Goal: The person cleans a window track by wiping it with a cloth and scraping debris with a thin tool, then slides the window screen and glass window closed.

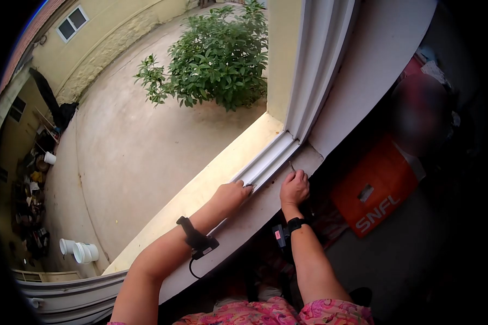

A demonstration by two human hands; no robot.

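Observation:
My left hand (234,195) is closed and rests on the white window frame's lower track (271,157). Its fingertips are turned down into the groove, so whatever they may hold is hidden. Just to the right, over the inner sill (309,158), my right hand (294,188) is closed in a pinch. A thin, short, dark rod-like tool (291,166) sticks up from its fingers toward the corner of the frame; its exact kind is too small to tell. Each wrist wears a black strap with a small device.
The upright window frame (322,59) rises at the right of the track. Outside lie a concrete yard (119,146), a leafy bush (217,59) and white buckets (85,253). Indoors, an orange bag (374,184) lies to the right, below the sill.

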